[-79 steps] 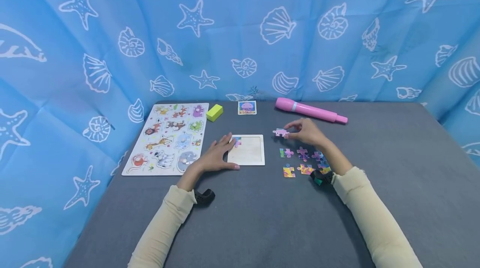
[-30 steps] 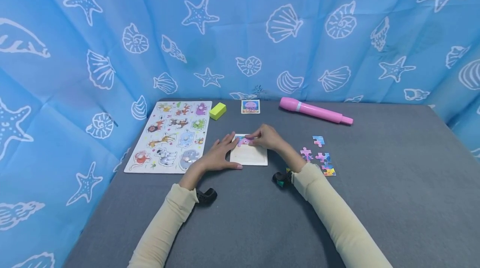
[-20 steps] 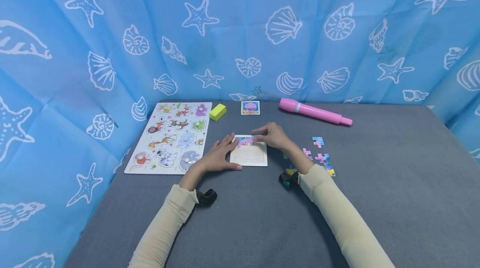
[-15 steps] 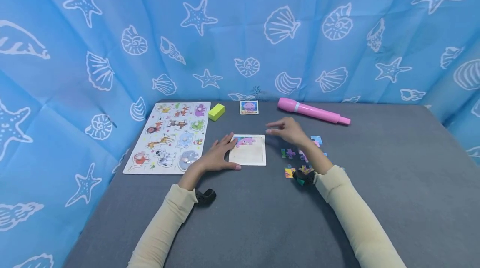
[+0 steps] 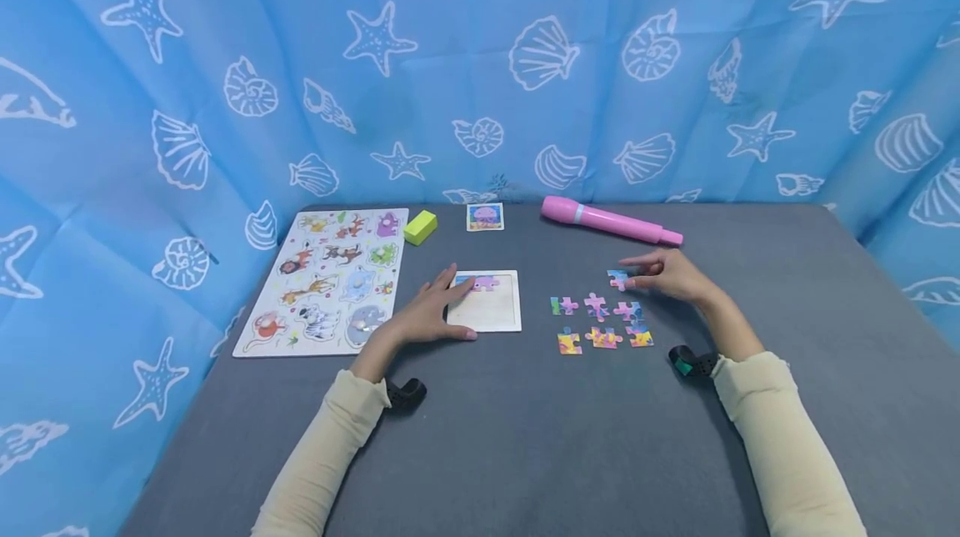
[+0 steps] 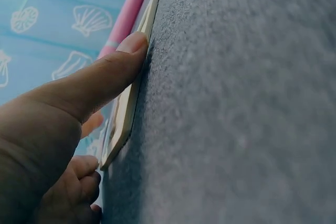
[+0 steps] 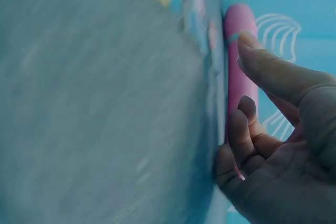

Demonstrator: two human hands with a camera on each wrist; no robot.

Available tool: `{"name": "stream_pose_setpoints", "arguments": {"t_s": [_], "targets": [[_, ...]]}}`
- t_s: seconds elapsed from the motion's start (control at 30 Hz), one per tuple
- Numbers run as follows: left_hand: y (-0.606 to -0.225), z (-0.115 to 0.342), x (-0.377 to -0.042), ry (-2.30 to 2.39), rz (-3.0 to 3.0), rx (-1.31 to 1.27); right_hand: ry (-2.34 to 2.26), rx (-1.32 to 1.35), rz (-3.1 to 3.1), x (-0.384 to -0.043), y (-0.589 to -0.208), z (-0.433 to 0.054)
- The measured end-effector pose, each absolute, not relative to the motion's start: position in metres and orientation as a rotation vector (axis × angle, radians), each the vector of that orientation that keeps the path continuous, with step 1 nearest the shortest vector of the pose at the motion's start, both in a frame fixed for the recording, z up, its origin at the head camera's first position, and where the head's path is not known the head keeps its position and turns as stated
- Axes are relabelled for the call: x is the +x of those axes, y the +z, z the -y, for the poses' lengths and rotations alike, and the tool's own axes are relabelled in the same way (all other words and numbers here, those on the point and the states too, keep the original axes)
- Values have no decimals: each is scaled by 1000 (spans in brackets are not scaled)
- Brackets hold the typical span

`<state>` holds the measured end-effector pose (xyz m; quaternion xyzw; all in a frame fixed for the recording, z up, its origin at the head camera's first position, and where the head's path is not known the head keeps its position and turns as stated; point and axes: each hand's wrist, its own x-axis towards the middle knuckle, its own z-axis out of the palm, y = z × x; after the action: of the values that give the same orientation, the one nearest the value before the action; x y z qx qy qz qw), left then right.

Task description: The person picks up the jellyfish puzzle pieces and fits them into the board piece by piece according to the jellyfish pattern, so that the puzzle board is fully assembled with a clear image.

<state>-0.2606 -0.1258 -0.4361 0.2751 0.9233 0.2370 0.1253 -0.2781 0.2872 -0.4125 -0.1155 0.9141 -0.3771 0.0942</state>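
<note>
A shallow wooden puzzle tray (image 5: 491, 322) lies at mid-table with joined pink puzzle pieces (image 5: 487, 283) along its top left. My left hand (image 5: 422, 316) rests at the tray's left side, fingers spread over its upper left corner. Its thumb (image 6: 113, 72) lies along the near edge. To the right, my right hand (image 5: 671, 277) is at a blue-and-pink puzzle piece (image 5: 617, 278), thumb and index finger apart at its right side. Several loose pieces, among them a yellow corner piece (image 5: 569, 343) and a pink piece (image 5: 596, 306), lie below it.
An animal peg puzzle board (image 5: 327, 287) lies on the left, with a yellow-green block (image 5: 420, 227) by its upper corner. A small jellyfish picture card (image 5: 485, 218) and a pink microphone-shaped toy (image 5: 611, 221) lie at the back, before a blue shell-print curtain (image 5: 450, 45).
My right hand brought a pink piece into the tray beside the first one and let go of it. It then moved right to the loose pieces. The left hand stayed at the tray.
</note>
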Motion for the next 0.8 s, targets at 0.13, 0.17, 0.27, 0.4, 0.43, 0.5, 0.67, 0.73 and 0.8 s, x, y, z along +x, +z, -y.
{"name": "stream_pose_setpoints", "arguments": {"t_s": [0.13,0.17,0.27,0.4,0.43,0.5,0.67,0.73,0.8], "targets": [[-436,122,-262,734,-2677,800,-1129,-389,-2718,-277,-418,-293],[-437,122,-262,732,-2678,804,-1125,-392,-2722,-277,-419,-294],[-437,123,-262,707,-2686,800,-1114,-416,-2727,-279,-422,-294],[-438,123,-261,705,-2678,803,-1088,-406,-2721,-281,-424,-293],[-438,123,-261,705,-2679,807,-1079,-398,-2721,-281,-424,-293],[-439,123,-261,709,-2679,811,-1058,-378,-2731,-282,-424,-293],[-441,122,-262,703,-2685,818,-1005,-338,-2764,-282,-423,-292],[-440,123,-262,707,-2683,819,-980,-346,-2776,-283,-423,-292],[-440,123,-263,708,-2682,817,-960,-378,-2788,-284,-422,-291]]}}
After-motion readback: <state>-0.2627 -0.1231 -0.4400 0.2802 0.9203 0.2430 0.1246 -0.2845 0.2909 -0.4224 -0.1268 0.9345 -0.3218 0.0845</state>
